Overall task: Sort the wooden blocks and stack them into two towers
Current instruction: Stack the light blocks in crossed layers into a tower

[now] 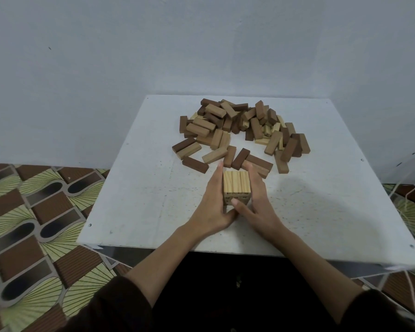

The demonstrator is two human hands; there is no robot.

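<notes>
Flat-fingered, left hand [212, 207] and right hand [259, 204] press opposite sides of the pale tower [236, 185], thumbs on its near face, nothing clenched; the tower stands just in front of the mixed block pile [242, 125]

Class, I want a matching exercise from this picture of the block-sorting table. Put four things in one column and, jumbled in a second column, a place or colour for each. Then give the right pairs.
Column A
1. started tower
2. loose pile of blocks
3. table
4. floor

Column B
a. white
b. brown and green pattern
c. between the left hand and the right hand
d. far part of the table, light and dark wood mixed

Pairs: 1-c, 2-d, 3-a, 4-b
</notes>
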